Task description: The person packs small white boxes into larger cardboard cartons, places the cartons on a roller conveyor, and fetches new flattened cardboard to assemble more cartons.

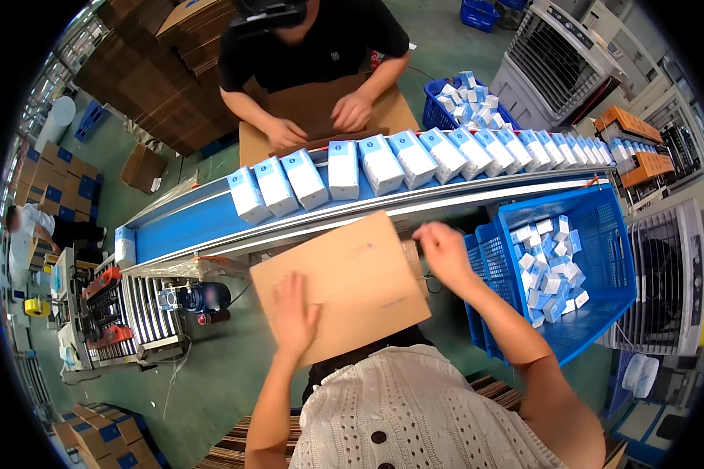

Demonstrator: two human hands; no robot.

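A plain brown cardboard carton point(352, 289) lies tilted in front of my body, its broad face turned up. My left hand point(294, 316) rests flat on the left part of that face, fingers stretched out and thumb apart. Just off the carton's right edge, beside a small brown flap point(411, 252), is my right hand point(446, 252). Its fingers are curled in; whether anything is inside them is hidden. Beyond the carton, a row of white-and-blue small boxes point(383, 166) stands on a blue conveyor belt point(181, 228).
Across the conveyor a person in black has both hands at an opened carton point(250, 144). Blue crates point(614, 270) with loose small boxes stand at my right; another blue basket point(438, 109) is beyond the belt. A roller conveyor point(145, 313) with a motor point(203, 297) is at left.
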